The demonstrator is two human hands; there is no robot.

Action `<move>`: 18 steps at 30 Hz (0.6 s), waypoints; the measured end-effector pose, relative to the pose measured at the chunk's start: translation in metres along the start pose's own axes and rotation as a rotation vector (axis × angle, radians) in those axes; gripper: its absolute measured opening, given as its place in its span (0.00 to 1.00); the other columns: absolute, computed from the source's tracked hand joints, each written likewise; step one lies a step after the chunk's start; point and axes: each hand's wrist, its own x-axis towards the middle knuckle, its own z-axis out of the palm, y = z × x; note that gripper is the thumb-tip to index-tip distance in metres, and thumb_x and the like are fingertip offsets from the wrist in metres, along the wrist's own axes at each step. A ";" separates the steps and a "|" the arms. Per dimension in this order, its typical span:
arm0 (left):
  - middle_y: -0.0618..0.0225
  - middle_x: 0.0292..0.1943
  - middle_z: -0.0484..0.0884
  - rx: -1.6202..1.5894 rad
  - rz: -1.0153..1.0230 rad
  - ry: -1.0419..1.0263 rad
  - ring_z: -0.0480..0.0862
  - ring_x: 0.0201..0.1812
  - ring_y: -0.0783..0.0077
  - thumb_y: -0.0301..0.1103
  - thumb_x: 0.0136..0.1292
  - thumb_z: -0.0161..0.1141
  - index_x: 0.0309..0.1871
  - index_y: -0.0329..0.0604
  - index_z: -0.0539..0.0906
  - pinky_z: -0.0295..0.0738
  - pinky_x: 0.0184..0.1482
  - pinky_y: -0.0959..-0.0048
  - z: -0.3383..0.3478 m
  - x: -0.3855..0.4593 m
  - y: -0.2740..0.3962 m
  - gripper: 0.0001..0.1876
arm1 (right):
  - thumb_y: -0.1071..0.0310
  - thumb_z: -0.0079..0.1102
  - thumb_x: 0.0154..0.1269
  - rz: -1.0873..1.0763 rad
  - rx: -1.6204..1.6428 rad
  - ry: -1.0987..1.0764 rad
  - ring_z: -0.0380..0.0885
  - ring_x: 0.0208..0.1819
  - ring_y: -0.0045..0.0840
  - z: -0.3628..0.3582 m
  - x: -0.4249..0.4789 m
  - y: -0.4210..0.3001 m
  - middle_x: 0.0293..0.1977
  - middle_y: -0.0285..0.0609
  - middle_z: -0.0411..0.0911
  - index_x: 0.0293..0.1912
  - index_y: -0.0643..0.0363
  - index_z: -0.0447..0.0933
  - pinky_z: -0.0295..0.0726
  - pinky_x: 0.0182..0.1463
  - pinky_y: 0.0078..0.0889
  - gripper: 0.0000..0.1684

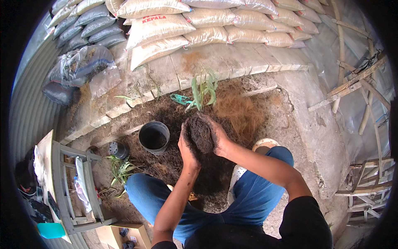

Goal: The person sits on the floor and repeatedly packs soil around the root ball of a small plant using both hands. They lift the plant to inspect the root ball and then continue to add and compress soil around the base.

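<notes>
My left hand [187, 146] and my right hand [219, 135] cup a dark root ball of soil [200, 135] from both sides. A leafy green plant [202, 90] points away from me at the far end of this root ball and seems joined to it. Soil coats my fingers and palms. Left of my left hand, a black plastic pot [154, 137] stands upright with a dark interior. Beyond my hands, a teal hand trowel [181, 99] lies on the loose soil [177, 119], partly hidden by leaves.
Brown fibre [242, 112] is heaped to the right. A smaller black pot [118, 150] lies tipped near cut plants [122, 169]. Filled sacks [206, 35] are stacked on a concrete ledge [161, 73]. A wooden table [59, 174] and cardboard box [136, 235] are at left.
</notes>
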 end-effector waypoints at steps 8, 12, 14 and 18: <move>0.61 0.58 0.76 0.137 0.141 0.125 0.78 0.55 0.67 0.38 0.75 0.40 0.62 0.33 0.71 0.71 0.59 0.68 0.005 -0.016 -0.006 0.21 | 0.58 0.47 0.71 -0.111 0.002 0.057 0.80 0.47 0.24 -0.006 -0.003 0.021 0.46 0.37 0.81 0.49 0.57 0.77 0.77 0.56 0.29 0.17; 0.57 0.62 0.71 -0.134 0.068 0.025 0.72 0.63 0.66 0.43 0.74 0.41 0.64 0.33 0.69 0.65 0.65 0.64 0.002 -0.011 -0.002 0.25 | 0.55 0.50 0.70 -0.062 0.023 0.026 0.79 0.47 0.24 -0.003 -0.001 0.012 0.46 0.39 0.81 0.49 0.58 0.77 0.76 0.57 0.32 0.19; 0.54 0.65 0.68 -0.297 0.084 0.042 0.69 0.65 0.62 0.45 0.73 0.43 0.64 0.32 0.70 0.62 0.66 0.63 0.009 -0.012 0.009 0.26 | 0.51 0.51 0.69 0.080 0.083 -0.050 0.80 0.47 0.26 0.011 -0.005 -0.008 0.45 0.41 0.81 0.49 0.57 0.77 0.76 0.58 0.34 0.21; 0.46 0.66 0.65 0.939 1.079 -0.114 0.65 0.67 0.47 0.47 0.63 0.55 0.63 0.31 0.71 0.56 0.68 0.54 0.015 -0.016 0.028 0.32 | 0.43 0.53 0.66 0.092 0.090 -0.155 0.77 0.51 0.31 0.032 -0.028 -0.033 0.52 0.44 0.77 0.56 0.58 0.73 0.77 0.56 0.37 0.30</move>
